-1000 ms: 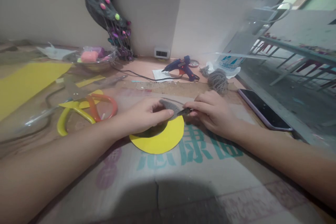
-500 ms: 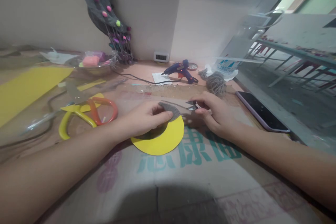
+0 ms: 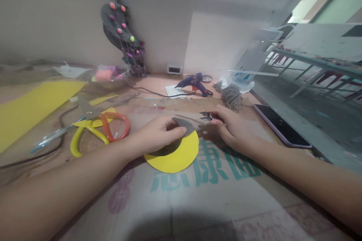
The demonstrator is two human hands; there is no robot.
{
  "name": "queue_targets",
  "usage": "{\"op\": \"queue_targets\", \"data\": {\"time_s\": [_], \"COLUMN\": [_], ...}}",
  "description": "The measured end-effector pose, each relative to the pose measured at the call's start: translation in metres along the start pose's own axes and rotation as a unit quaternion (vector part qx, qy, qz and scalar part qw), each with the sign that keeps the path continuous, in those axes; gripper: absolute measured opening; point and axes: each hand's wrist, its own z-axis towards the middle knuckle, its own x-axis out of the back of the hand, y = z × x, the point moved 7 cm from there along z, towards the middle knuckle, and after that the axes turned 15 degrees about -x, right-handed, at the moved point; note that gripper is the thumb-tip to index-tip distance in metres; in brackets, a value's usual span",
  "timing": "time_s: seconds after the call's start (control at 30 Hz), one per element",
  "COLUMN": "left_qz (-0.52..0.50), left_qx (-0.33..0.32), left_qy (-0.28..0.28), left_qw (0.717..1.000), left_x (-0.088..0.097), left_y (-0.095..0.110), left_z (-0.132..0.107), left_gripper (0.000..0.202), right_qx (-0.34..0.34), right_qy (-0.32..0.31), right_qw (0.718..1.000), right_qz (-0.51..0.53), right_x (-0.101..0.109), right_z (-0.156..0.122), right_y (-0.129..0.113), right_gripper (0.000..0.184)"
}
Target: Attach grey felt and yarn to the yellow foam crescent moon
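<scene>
My left hand [image 3: 161,133] is closed on a yellow crescent-shaped card [image 3: 179,160], thumb on top. Grey yarn [image 3: 185,123] is wound closely around the card's upper end, beside the thumb. A strand of yarn runs from there toward the right. In my right hand [image 3: 230,126] is a small pair of thread snips [image 3: 206,116], pinched between thumb and fingers. Its dark blades point left toward the strand and stand slightly apart. Whether they touch the yarn I cannot tell. Behind the right hand lies a ball of grey yarn [image 3: 232,97].
Scissors [image 3: 104,124] with red and yellow handles lie left of my forearm, near yellow sheet material [image 3: 36,109]. A blue glue gun [image 3: 194,84] with a cord sits at the back. A phone [image 3: 279,126] rests at the right edge. A decorated grey crescent [image 3: 120,26] hangs against the wall.
The camera view has tilted up slightly, so everything appears lower in the picture. Both hands keep their holds on the crescent card and the snips, with hardly any movement.
</scene>
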Motion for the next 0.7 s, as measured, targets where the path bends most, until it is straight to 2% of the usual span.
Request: {"op": "queue_targets", "data": {"time_s": [0.2, 0.53, 0.63, 0.7], "left_qz": [0.000, -0.023, -0.021, -0.020], "left_qx": [-0.005, -0.005, -0.012, -0.009], "left_qy": [0.005, -0.010, -0.006, -0.002], "left_qw": [1.000, 1.000, 1.000, 1.000], "left_x": [0.0008, -0.0007, 0.0003, 0.0010], "left_y": [0.0055, 0.0021, 0.0023, 0.0025], "left_z": [0.0005, 0.0012, 0.0016, 0.0016], "left_gripper": [0.018, 0.032, 0.032, 0.033], "right_qx": [-0.007, -0.008, -0.088, -0.165], "right_qy": [-0.007, 0.001, -0.040, -0.089], "right_qw": [1.000, 1.000, 0.992, 0.972], "right_qz": [0.004, 0.015, 0.086, 0.143], "right_x": [0.0011, 0.0066, 0.0062, -0.0006], "right_z": [0.0000, 0.0003, -0.0023, -0.0070], "right_y": [-0.0015, -0.0061, -0.0075, -0.0087], "right_gripper": [0.029, 0.037, 0.041, 0.038]}}
